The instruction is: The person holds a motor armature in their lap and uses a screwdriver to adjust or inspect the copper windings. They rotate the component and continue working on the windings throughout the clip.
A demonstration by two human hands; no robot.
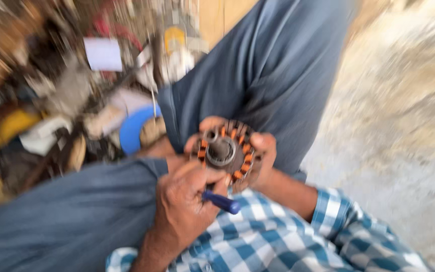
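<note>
A round motor stator (226,149) with orange-copper windings and a grey metal hub is held over my lap. My right hand (264,157) grips it from the right, with the thumb on its rim and fingertips showing around its far left edge. My left hand (183,197) is closed on a blue-handled tool (221,202), probably a screwdriver. The tool's tip is hidden behind my fingers, at the stator's lower left edge. The whole picture is blurred by motion.
My legs in grey-blue trousers (258,65) frame the stator, and a blue-and-white checked sleeve (338,221) covers my right arm. A cluttered pile of parts, with a blue round piece (133,132) and yellow items, lies at the left. Pale concrete floor (404,111) is at the right.
</note>
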